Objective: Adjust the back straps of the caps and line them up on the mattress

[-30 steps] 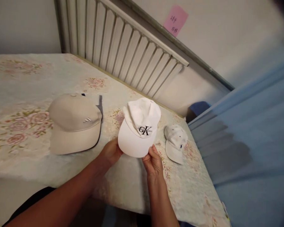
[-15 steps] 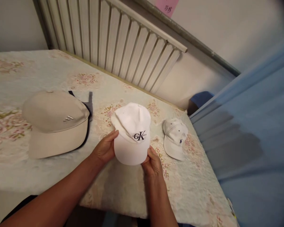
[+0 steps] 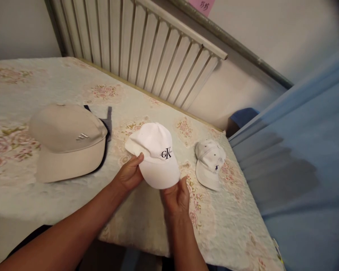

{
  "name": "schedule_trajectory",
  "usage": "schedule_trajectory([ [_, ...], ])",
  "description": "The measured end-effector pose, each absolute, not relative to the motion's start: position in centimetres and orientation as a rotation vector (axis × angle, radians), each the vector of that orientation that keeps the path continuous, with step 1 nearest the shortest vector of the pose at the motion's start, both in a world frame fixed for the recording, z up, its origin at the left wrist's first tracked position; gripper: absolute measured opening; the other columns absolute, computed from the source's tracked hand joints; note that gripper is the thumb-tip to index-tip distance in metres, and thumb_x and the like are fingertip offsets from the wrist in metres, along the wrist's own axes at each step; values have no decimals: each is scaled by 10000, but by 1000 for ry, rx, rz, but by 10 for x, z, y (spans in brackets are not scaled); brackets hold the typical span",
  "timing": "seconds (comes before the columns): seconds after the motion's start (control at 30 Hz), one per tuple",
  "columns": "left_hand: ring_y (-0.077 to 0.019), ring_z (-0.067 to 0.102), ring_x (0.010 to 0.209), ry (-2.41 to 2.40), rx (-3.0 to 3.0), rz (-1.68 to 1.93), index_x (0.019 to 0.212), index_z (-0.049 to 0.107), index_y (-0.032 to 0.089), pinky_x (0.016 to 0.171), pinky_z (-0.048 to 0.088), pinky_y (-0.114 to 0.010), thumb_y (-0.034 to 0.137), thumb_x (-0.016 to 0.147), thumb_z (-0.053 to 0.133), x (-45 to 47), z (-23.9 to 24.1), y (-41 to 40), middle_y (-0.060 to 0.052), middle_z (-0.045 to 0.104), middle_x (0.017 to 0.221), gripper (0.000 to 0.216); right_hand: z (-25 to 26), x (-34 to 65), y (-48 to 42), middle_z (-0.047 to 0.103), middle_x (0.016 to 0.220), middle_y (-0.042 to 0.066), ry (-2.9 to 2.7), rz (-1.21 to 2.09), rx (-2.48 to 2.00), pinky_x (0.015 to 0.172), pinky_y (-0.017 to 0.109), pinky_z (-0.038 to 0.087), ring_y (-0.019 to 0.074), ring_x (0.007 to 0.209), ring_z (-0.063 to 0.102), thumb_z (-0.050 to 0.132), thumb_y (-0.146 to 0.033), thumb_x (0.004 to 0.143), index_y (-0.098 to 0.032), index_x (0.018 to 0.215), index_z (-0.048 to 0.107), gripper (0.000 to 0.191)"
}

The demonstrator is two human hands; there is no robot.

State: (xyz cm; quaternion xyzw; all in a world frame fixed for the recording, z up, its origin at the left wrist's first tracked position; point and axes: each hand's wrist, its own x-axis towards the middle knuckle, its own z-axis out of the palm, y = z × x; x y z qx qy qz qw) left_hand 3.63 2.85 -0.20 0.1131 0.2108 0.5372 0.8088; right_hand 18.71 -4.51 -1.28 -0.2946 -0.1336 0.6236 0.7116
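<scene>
A white cap with a black CK logo (image 3: 155, 154) sits at the middle of the bed, brim toward me and turned a little to the right. My left hand (image 3: 130, 174) grips the cap's left side, thumb on top near the crown. My right hand (image 3: 175, 197) pinches the front edge of the brim from below. A large beige cap with three small stripes (image 3: 66, 139) lies to the left. A small off-white cap (image 3: 209, 162) lies to the right, apart from my hands.
The caps rest on a pale floral bedspread (image 3: 31, 82). A slatted white headboard (image 3: 147, 49) leans along the far side. A blue curtain or sheet (image 3: 299, 162) fills the right. A pink note (image 3: 203, 4) sticks on the wall. A dark strap (image 3: 109, 120) pokes out behind the beige cap.
The white cap has come down lower toward the bedspread and turned so its brim points more to the right. Both hands shifted with it; my left thumb now lies on top.
</scene>
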Motion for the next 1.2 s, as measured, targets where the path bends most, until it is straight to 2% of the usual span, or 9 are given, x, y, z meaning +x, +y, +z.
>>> schedule_trajectory([
  [0.07, -225, 731, 947, 431, 241, 1179, 1241, 619, 114, 994, 530, -376, 137, 909, 614, 39, -5, 29, -95, 777, 1032, 333, -8, 177, -50, 683, 1307, 85, -370, 1427, -613, 1108, 492, 442, 255, 1294, 573, 730, -507, 780, -227, 1238, 636, 545],
  [0.17, -235, 719, 988, 368, 285, 1151, 1255, 603, 89, 968, 543, -359, 169, 887, 667, 44, -9, 25, -124, 758, 1097, 383, -9, 168, -55, 682, 1301, 87, -395, 1475, -645, 1024, 548, 500, 276, 1180, 638, 788, -431, 738, -252, 1314, 576, 639],
  [0.3, -291, 697, 1059, 308, 336, 1080, 1262, 605, 93, 974, 540, -412, 201, 866, 699, 50, -12, 19, -151, 741, 1145, 421, -13, 165, -56, 729, 1207, 78, -304, 1464, -715, 947, 553, 550, 262, 1044, 689, 759, -321, 776, -238, 1330, 561, 595],
  [0.5, -316, 621, 1212, 212, 344, 1064, 1257, 641, 87, 1080, 461, -429, 225, 909, 652, 51, -14, 21, -151, 738, 1159, 375, -14, 171, -50, 757, 1146, 59, -183, 1424, -778, 829, 412, 614, 209, 965, 715, 688, -186, 790, -209, 1272, 604, 489],
  [0.67, -296, 597, 1250, 199, 301, 1119, 1415, 524, 128, 1106, 434, -442, 243, 949, 597, 46, -9, 27, -138, 704, 1247, 485, -16, 178, -46, 772, 1103, 72, -69, 1377, -796, 718, 303, 622, 183, 900, 732, 671, -155, 786, -160, 1195, 641, 410],
  [0.83, -276, 606, 1241, 228, 252, 1170, 1496, 427, 178, 1112, 430, -439, 223, 970, 558, 41, -1, 29, -109, 689, 1286, 544, -15, 184, -43, 782, 1064, 78, -36, 1334, -812, 767, 321, 627, 182, 903, 740, 649, -152, 801, -149, 1207, 632, 406],
  [1.03, -243, 617, 1228, 233, 202, 1208, 1503, 415, 167, 1116, 429, -413, 217, 999, 493, 42, 8, 25, -96, 697, 1275, 513, -14, 187, -43, 785, 1053, 88, -51, 1302, -786, 797, 321, 622, 173, 906, 742, 641, -160, 814, -142, 1227, 625, 413],
  [1.2, -246, 606, 1244, 177, 209, 1175, 1493, 431, 139, 1129, 413, -410, 228, 1010, 460, 45, 12, 21, -107, 701, 1266, 491, -14, 188, -45, 770, 1114, 100, -74, 1260, -759, 901, 389, 601, 194, 975, 733, 649, -182, 815, -150, 1209, 643, 395],
])
